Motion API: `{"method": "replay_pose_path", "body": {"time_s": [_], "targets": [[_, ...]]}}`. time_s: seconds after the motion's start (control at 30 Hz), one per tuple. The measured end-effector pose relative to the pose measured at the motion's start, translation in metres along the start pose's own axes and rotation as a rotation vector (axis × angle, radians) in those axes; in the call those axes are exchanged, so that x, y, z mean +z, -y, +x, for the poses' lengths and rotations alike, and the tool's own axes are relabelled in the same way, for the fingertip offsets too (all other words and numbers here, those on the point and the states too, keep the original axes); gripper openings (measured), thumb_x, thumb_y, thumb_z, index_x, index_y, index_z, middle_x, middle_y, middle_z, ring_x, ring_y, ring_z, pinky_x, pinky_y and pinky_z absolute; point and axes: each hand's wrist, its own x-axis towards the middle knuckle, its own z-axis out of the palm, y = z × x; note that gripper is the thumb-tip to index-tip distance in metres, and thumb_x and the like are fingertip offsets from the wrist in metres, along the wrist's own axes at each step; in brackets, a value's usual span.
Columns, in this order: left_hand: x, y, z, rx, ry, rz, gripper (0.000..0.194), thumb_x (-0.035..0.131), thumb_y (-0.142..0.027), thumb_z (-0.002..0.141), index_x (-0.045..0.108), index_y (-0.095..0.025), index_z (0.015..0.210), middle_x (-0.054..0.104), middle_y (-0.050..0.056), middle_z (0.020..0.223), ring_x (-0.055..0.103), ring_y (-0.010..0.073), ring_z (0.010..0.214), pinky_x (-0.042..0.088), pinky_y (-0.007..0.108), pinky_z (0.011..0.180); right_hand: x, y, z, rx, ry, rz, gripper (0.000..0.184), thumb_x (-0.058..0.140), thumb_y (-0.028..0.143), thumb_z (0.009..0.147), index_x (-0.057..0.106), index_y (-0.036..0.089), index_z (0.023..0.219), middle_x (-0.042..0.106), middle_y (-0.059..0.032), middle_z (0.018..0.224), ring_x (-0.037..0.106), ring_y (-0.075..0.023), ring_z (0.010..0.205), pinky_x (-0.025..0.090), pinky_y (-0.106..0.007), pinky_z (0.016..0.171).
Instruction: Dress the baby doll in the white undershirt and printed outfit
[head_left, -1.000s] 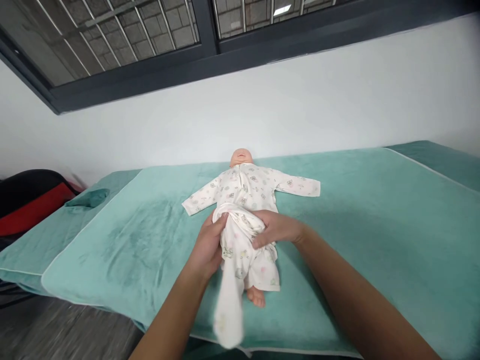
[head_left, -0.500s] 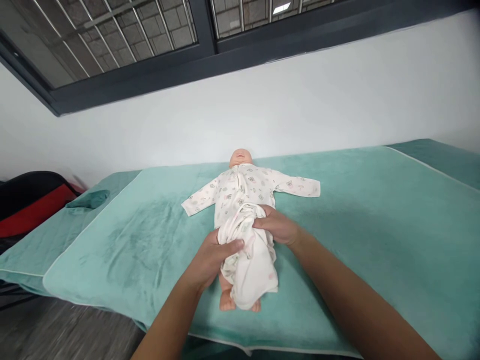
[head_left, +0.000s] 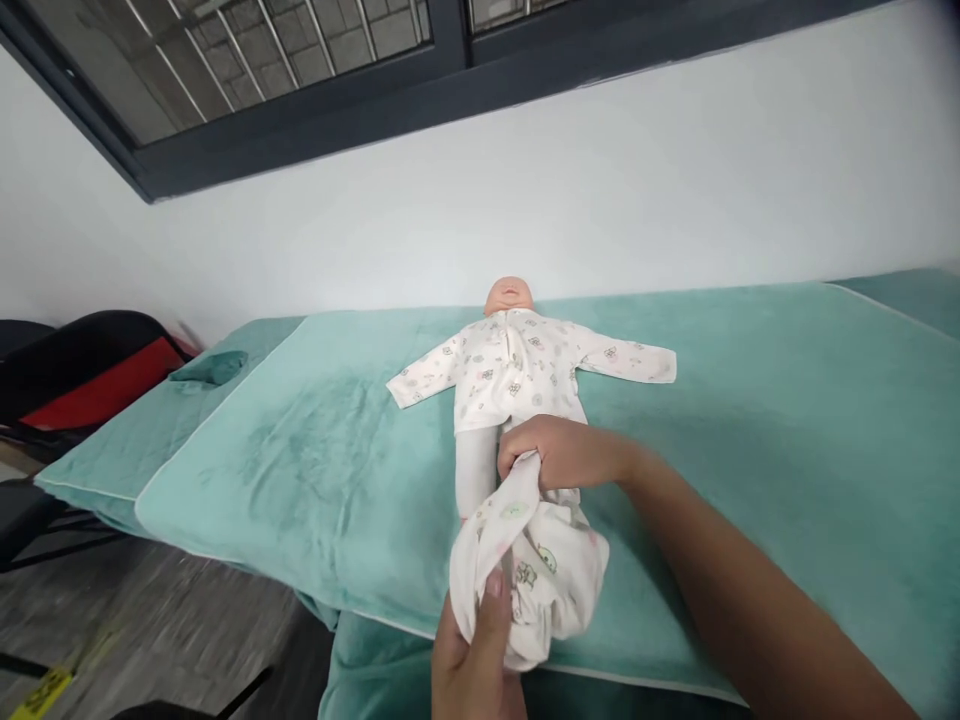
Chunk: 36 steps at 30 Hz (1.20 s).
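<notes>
Okay, status from the head view: upper half looks dressed, lower half looks unfinished. Doll [head_left: 509,296] is on its back on the green cover [head_left: 337,450], head by the wall [head_left: 375,240]. Printed top [head_left: 487,375] is on the torso, front lying fairly flat, sleeves out to both sides. No doll hands show at the cuffs, so I can't confirm how far the arms reach inside.

Second printed garment [head_left: 562,600] is the open item. It's bunched at the doll's foot end, close to the cover's near edge, gripped by both my hands. My right hand [head_left: 566,450] has its fingers curled tight, pinching a narrow end of the cloth just below the top's hem. My left hand [head_left: 480,650] clamps the near part, thumb laid over the fabric; its fingers are mostly hidden underneath, so their exact grip I can't tell.

Doll's leg [head_left: 475,470] on the image-left side sits outside the printed cloth down to where the bundle hides it. Surface reads plain white; doll body or a fabric layer, can't tell. Other leg is mostly behind hand and cloth, feet not visible. I'd judge the second garment as gathered only, not fitted.
</notes>
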Motion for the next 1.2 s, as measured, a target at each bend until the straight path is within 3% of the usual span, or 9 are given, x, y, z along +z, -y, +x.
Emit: {"method": "replay_pose_path", "body": {"time_s": [0.2,0.37,0.5,0.67,0.9,1.0,1.2], "targets": [[-0.007,0.030,-0.002,0.120,-0.249,-0.234,0.061,0.080,-0.048,0.068,0.070,-0.022,0.123,0.072,0.012,0.119,0.061,0.0349,0.123,0.051,0.043,0.106,0.007,0.008,-0.001,0.057,0.013,-0.063,0.008,0.061,0.015,0.070,0.065,0.020,0.075,0.066,-0.0007,0.087,0.059,-0.0165,0.079,0.043,-0.029,0.069],[-0.034,0.042,0.008,0.131,-0.353,-0.163,0.060,0.081,-0.046,0.067,0.071,-0.018,0.119,0.072,0.012,0.119,0.062,0.0338,0.120,0.049,0.042,0.106,0.021,0.010,0.007,0.060,0.009,-0.259,0.005,0.064,0.019,0.071,0.060,0.021,0.071,0.065,0.0012,0.082,0.057,-0.0156,0.076,0.040,-0.030,0.067],[-0.046,0.030,0.016,0.106,-0.279,-0.105,0.057,0.082,-0.041,0.067,0.072,-0.018,0.117,0.073,0.011,0.118,0.065,0.0329,0.116,0.049,0.042,0.105,0.031,0.011,0.010,0.103,-0.010,-0.438,0.016,0.060,0.025,0.080,0.055,0.020,0.066,0.063,0.0007,0.071,0.053,-0.0142,0.067,0.032,-0.030,0.060],[-0.040,0.007,0.016,0.023,-0.206,-0.173,0.058,0.084,-0.035,0.064,0.073,-0.014,0.116,0.077,0.013,0.106,0.070,0.0325,0.105,0.053,0.042,0.099,0.037,0.017,0.008,0.167,0.006,-0.482,0.015,0.060,0.031,0.084,0.062,0.020,0.074,0.067,0.0001,0.073,0.056,-0.0151,0.068,0.033,-0.030,0.062],[-0.039,-0.009,0.026,0.010,0.074,-0.224,0.058,0.078,-0.039,0.074,0.068,-0.012,0.124,0.074,0.016,0.114,0.069,0.0306,0.107,0.054,0.039,0.095,0.040,0.027,0.007,0.237,-0.019,-0.393,0.009,0.061,0.029,0.082,0.065,0.022,0.077,0.070,0.0008,0.078,0.060,-0.0166,0.072,0.036,-0.029,0.064],[-0.048,-0.011,0.045,0.094,0.131,-0.071,0.057,0.075,-0.046,0.076,0.069,-0.013,0.122,0.075,0.014,0.110,0.070,0.0291,0.101,0.055,0.037,0.087,0.040,0.030,0.007,0.278,-0.025,-0.319,0.013,0.062,0.033,0.082,0.064,0.022,0.077,0.069,0.0011,0.078,0.060,-0.0176,0.073,0.036,-0.029,0.063],[-0.056,-0.031,0.083,0.443,0.174,0.368,0.037,0.063,-0.042,0.084,0.072,-0.016,0.109,0.076,0.006,0.102,0.068,0.0231,0.096,0.052,0.031,0.084,0.036,0.034,0.003,0.394,-0.073,-0.126,0.029,0.070,0.050,0.078,0.068,0.023,0.089,0.071,-0.0007,0.092,0.064,-0.0225,0.085,0.044,-0.031,0.070]]}}
